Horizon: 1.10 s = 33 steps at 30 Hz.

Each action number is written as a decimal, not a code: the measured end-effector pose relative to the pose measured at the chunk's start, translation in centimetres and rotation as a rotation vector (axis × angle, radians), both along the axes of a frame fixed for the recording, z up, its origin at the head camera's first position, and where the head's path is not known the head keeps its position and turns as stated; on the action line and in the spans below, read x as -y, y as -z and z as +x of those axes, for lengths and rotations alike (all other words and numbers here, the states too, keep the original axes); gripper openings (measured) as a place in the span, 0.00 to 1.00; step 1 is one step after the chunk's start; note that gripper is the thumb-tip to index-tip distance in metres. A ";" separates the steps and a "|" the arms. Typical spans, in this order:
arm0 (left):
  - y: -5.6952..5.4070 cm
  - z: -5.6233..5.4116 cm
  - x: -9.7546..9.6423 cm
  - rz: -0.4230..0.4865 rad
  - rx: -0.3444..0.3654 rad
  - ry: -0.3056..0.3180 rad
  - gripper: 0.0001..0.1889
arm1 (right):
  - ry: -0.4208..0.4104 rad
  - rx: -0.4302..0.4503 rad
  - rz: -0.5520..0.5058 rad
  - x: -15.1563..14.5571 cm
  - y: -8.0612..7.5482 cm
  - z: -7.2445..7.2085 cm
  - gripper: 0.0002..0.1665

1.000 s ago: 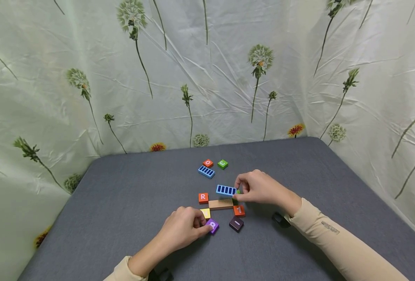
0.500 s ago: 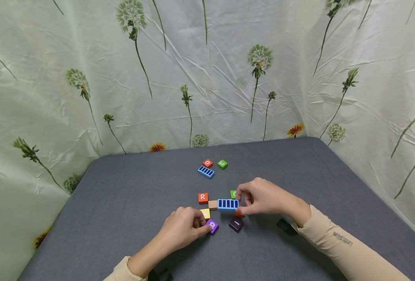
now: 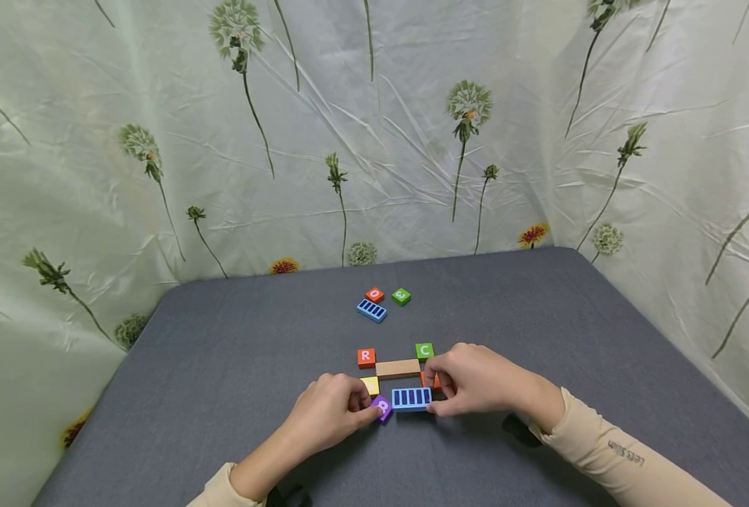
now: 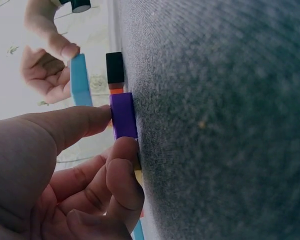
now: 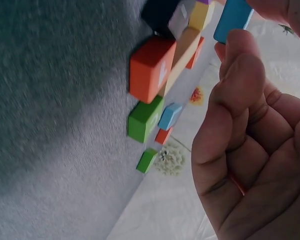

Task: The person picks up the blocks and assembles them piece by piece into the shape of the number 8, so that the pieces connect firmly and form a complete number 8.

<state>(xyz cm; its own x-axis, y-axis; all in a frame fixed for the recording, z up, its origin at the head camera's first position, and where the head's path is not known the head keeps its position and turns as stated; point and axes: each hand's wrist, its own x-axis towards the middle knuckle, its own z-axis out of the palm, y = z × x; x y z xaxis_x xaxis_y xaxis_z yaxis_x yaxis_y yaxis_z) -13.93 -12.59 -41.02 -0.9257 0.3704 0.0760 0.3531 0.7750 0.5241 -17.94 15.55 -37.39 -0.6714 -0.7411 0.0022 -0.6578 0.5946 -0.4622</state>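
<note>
My left hand pinches a purple number tile lying flat on the grey table; thumb and a finger touch it in the left wrist view. My right hand grips one end of a blue block with dark stripes, held above the table. Beneath the blue block is a dark tile, hidden from the head view. Behind the hands, a plain wooden block lies among a red R tile, a green C tile, a yellow tile and an orange tile.
Farther back on the table lie another striped blue block, a red tile and a green tile. A flower-printed curtain hangs behind the grey table.
My right hand has brought the striped blue block toward me, from behind the wooden block, across it, to over the dark tile. My left hand stays on the purple tile.
</note>
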 end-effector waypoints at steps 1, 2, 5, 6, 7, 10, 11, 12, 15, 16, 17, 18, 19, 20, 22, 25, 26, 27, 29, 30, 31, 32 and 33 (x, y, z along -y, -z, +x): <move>0.0 0.0 0.0 -0.001 0.000 0.000 0.15 | -0.003 0.004 0.005 0.0 0.0 0.1 0.12; 0.0 0.0 0.0 -0.001 0.002 0.000 0.15 | -0.009 0.007 0.009 0.1 0.0 0.3 0.12; 0.0 -0.1 0.0 -0.001 0.010 0.002 0.15 | -0.010 0.027 0.025 0.3 0.0 0.7 0.12; 0.0 -0.1 0.0 0.000 0.014 0.002 0.15 | -0.009 0.028 0.031 0.4 0.0 0.8 0.12; 0.0 -0.1 0.0 0.001 0.016 0.003 0.15 | -0.009 0.026 0.035 0.5 0.1 1.0 0.12; 0.0 -0.1 0.0 0.001 0.020 0.003 0.15 | -0.014 0.015 0.044 0.7 0.3 1.3 0.12; 0.0 -0.1 0.0 0.000 0.020 0.003 0.15 | -0.018 0.010 0.046 0.8 0.3 1.5 0.12; 0.0 -0.1 0.0 -0.001 0.020 0.002 0.15 | -0.021 0.008 0.050 0.9 0.4 1.6 0.12; 0.0 -0.1 0.0 -0.005 0.020 0.002 0.15 | -0.032 -0.004 0.068 1.1 0.6 1.9 0.12; 0.0 -0.1 0.0 -0.005 0.021 0.003 0.14 | -0.035 -0.006 0.073 1.1 0.6 2.0 0.12; 0.0 -0.1 0.0 -0.006 0.023 0.003 0.14 | -0.036 -0.008 0.079 1.2 0.7 2.1 0.12; 0.0 -0.1 0.0 -0.006 0.023 0.003 0.14 | -0.037 -0.009 0.085 1.2 0.7 2.1 0.12; 0.0 -0.1 0.0 -0.007 0.023 0.003 0.14 | -0.038 -0.013 0.092 1.3 0.7 2.2 0.12; 0.0 -0.1 0.1 -0.007 0.024 0.003 0.14 | -0.038 -0.018 0.100 1.3 0.8 2.2 0.12; 0.0 -0.1 0.1 -0.009 0.023 0.003 0.14 | -0.044 -0.037 0.113 1.4 0.8 2.4 0.12; -0.1 -0.1 0.0 -0.010 0.025 0.005 0.14 | -0.051 -0.077 0.131 1.5 0.9 2.7 0.13; -0.1 -0.1 0.0 -0.010 0.027 0.006 0.14 | -0.052 -0.091 0.136 1.5 0.9 2.8 0.13; -0.1 -0.1 0.0 -0.010 0.028 0.007 0.14 | -0.055 -0.106 0.138 1.5 0.9 2.9 0.13; -0.1 -0.2 0.0 -0.010 0.031 0.008 0.14 | -0.054 -0.136 0.146 1.6 0.9 3.1 0.13; -0.1 -0.2 0.0 -0.009 0.032 0.009 0.14 | -0.056 -0.153 0.152 1.7 0.8 3.2 0.13; -0.1 -0.2 0.0 -0.010 0.031 0.009 0.14 | -0.057 -0.175 0.157 1.7 0.8 3.4 0.13; -0.1 -0.2 0.0 -0.011 0.030 0.008 0.14 | -0.059 -0.191 0.161 1.8 0.8 3.5 0.13; -0.1 -0.2 0.0 -0.011 0.028 0.008 0.14 | -0.061 -0.205 0.164 1.8 0.8 3.6 0.14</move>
<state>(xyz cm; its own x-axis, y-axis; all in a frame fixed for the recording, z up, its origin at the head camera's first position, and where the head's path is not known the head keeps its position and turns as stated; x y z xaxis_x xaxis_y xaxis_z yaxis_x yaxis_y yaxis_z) -14.08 -12.62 -40.93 -0.9244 0.3786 0.0463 0.3449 0.7779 0.5253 -14.36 13.74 -38.19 -0.6233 -0.7819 0.0098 -0.7647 0.6069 -0.2164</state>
